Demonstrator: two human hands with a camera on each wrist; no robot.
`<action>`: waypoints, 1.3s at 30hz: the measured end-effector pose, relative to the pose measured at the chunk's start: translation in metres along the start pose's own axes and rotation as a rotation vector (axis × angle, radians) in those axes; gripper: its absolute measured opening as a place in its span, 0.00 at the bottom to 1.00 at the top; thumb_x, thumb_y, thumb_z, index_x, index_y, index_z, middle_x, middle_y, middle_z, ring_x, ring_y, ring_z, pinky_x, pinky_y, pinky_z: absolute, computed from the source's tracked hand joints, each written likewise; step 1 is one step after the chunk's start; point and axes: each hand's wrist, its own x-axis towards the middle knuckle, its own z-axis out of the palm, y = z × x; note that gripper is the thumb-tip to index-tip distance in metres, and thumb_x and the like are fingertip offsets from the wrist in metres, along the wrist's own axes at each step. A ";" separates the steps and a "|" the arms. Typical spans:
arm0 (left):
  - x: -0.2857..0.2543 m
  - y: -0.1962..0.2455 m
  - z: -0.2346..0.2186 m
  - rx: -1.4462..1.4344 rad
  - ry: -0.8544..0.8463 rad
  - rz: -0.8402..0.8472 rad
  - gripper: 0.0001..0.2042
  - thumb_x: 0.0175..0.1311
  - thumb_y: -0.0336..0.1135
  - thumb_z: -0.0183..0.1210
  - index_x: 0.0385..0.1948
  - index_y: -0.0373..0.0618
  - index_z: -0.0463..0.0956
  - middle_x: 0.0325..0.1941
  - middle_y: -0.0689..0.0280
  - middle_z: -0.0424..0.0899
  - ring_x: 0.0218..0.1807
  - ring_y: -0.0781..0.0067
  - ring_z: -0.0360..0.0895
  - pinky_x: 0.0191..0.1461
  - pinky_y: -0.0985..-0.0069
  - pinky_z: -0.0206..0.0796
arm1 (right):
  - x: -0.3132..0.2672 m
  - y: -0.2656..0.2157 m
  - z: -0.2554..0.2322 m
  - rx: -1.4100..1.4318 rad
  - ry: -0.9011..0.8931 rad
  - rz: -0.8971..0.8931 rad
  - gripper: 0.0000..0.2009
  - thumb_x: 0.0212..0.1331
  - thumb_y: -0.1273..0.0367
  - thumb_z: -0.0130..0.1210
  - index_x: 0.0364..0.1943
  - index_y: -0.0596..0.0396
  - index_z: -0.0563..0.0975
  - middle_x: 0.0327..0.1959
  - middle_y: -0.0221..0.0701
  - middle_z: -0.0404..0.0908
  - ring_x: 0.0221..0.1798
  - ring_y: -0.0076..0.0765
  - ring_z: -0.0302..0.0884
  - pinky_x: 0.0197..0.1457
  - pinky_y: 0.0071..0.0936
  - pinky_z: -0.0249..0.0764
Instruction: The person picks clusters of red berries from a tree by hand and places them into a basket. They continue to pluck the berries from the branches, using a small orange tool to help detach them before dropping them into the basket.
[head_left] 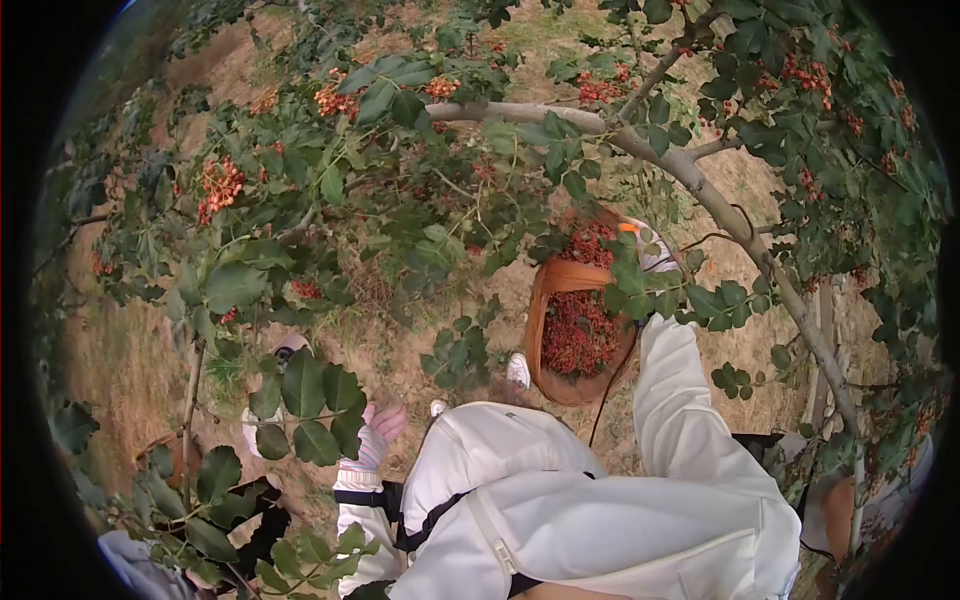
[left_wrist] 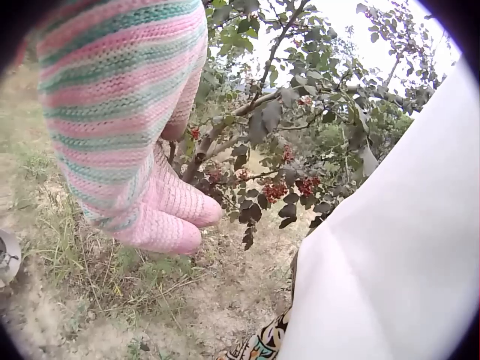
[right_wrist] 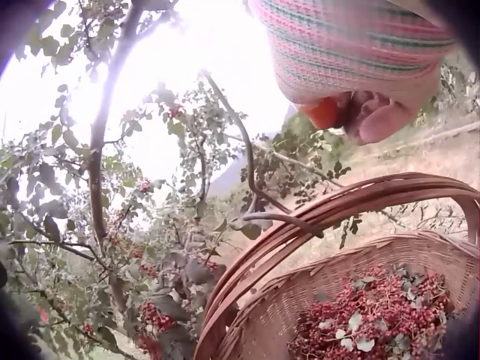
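Note:
In a pink, green and white striped knit glove, my left hand (head_left: 380,428) (left_wrist: 124,120) hangs low beside the white clothing, its fingers (left_wrist: 176,214) loosely extended and holding nothing. My right hand (head_left: 652,247) (right_wrist: 360,67), gloved alike, is at the far right side of a woven basket (head_left: 538,345) (right_wrist: 262,319), above its rim in the right wrist view. Its fingers curl round a small orange object (head_left: 628,228) (right_wrist: 322,112), mostly hidden. Red berry clusters (head_left: 578,335) (right_wrist: 375,315) with some leaves lie in the basket. A curved woody piece (right_wrist: 281,217) crosses the basket's handle (right_wrist: 315,206).
A thick branch (head_left: 700,185) arches across the upper right. Leafy twigs (head_left: 310,395) with hanging red berries (head_left: 222,185) (left_wrist: 274,191) surround both arms. Dry, grassy ground (head_left: 480,335) lies below. Parts of other people (head_left: 150,565) show at the lower edges.

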 end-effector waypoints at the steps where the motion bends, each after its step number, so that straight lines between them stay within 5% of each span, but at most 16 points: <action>1: -0.004 0.000 0.002 0.028 0.002 -0.004 0.24 0.62 0.45 0.49 0.54 0.37 0.59 0.53 0.45 0.70 0.50 0.50 0.72 0.54 0.58 0.67 | 0.008 0.010 0.016 -0.045 -0.007 0.018 0.15 0.52 0.70 0.55 0.44 0.60 0.73 0.38 0.32 0.77 0.38 0.26 0.75 0.39 0.25 0.73; 18: -0.019 -0.019 0.005 0.035 0.029 -0.019 0.28 0.60 0.48 0.51 0.56 0.35 0.61 0.52 0.50 0.73 0.50 0.55 0.73 0.55 0.62 0.66 | 0.052 -0.005 0.040 -0.402 -0.047 0.178 0.24 0.54 0.69 0.56 0.56 0.60 0.65 0.54 0.35 0.69 0.51 0.37 0.73 0.54 0.36 0.73; 21: -0.017 -0.015 0.010 0.040 -0.010 -0.030 0.28 0.60 0.47 0.51 0.56 0.35 0.61 0.52 0.50 0.73 0.51 0.55 0.73 0.54 0.62 0.67 | 0.061 -0.006 0.027 -0.724 0.211 0.176 0.26 0.52 0.71 0.56 0.57 0.59 0.63 0.56 0.41 0.67 0.56 0.46 0.68 0.58 0.46 0.70; 22: -0.015 -0.013 0.011 0.038 -0.022 -0.036 0.27 0.60 0.47 0.51 0.56 0.35 0.61 0.53 0.49 0.72 0.51 0.55 0.73 0.54 0.61 0.67 | 0.055 -0.009 0.026 -0.720 0.222 0.171 0.26 0.52 0.71 0.56 0.57 0.59 0.63 0.56 0.41 0.67 0.56 0.46 0.68 0.58 0.46 0.70; 25: -0.012 -0.007 0.012 0.049 -0.047 -0.048 0.26 0.61 0.47 0.50 0.55 0.35 0.62 0.53 0.49 0.72 0.52 0.54 0.72 0.54 0.60 0.66 | 0.034 -0.020 0.036 -1.338 0.503 -0.138 0.19 0.52 0.72 0.54 0.49 0.61 0.71 0.40 0.35 0.78 0.39 0.28 0.76 0.40 0.24 0.74; 28: -0.003 -0.004 0.004 0.094 -0.076 -0.062 0.26 0.61 0.47 0.50 0.54 0.36 0.62 0.54 0.48 0.71 0.52 0.53 0.72 0.55 0.60 0.65 | -0.017 -0.042 0.086 -0.992 0.686 -0.225 0.18 0.51 0.73 0.54 0.49 0.62 0.72 0.41 0.36 0.78 0.40 0.32 0.77 0.42 0.26 0.74; 30: 0.003 -0.001 0.001 0.144 -0.109 -0.076 0.26 0.62 0.48 0.49 0.54 0.36 0.62 0.55 0.47 0.70 0.53 0.53 0.72 0.56 0.61 0.64 | -0.055 -0.045 0.054 -0.899 0.622 -0.192 0.17 0.50 0.76 0.52 0.48 0.63 0.72 0.41 0.37 0.78 0.41 0.33 0.77 0.44 0.25 0.74; 32: 0.011 0.004 0.003 0.135 -0.085 -0.124 0.25 0.62 0.48 0.49 0.54 0.37 0.62 0.54 0.47 0.71 0.52 0.53 0.72 0.56 0.60 0.64 | -0.096 -0.013 0.016 -1.138 0.665 -0.613 0.18 0.49 0.79 0.51 0.48 0.63 0.72 0.43 0.36 0.77 0.43 0.32 0.76 0.47 0.24 0.73; 34: 0.018 0.012 0.004 0.173 -0.141 -0.133 0.25 0.62 0.48 0.49 0.54 0.38 0.63 0.53 0.47 0.71 0.52 0.53 0.73 0.56 0.60 0.64 | -0.156 0.000 0.139 -1.180 1.027 -0.258 0.23 0.53 0.73 0.53 0.56 0.58 0.66 0.49 0.34 0.74 0.49 0.37 0.72 0.53 0.32 0.69; 36: 0.024 0.022 0.007 0.225 -0.212 -0.147 0.25 0.62 0.48 0.49 0.53 0.38 0.63 0.53 0.47 0.72 0.51 0.53 0.73 0.56 0.60 0.64 | -0.186 0.045 0.155 -0.815 0.992 -0.399 0.24 0.52 0.74 0.52 0.57 0.58 0.65 0.49 0.34 0.74 0.51 0.40 0.72 0.57 0.30 0.66; 39: 0.035 0.035 0.022 0.378 -0.265 -0.131 0.25 0.62 0.46 0.51 0.54 0.38 0.62 0.51 0.49 0.74 0.47 0.56 0.75 0.51 0.64 0.68 | -0.219 0.091 0.162 -1.156 1.059 -0.373 0.23 0.54 0.72 0.52 0.57 0.55 0.67 0.49 0.34 0.73 0.50 0.37 0.73 0.52 0.28 0.71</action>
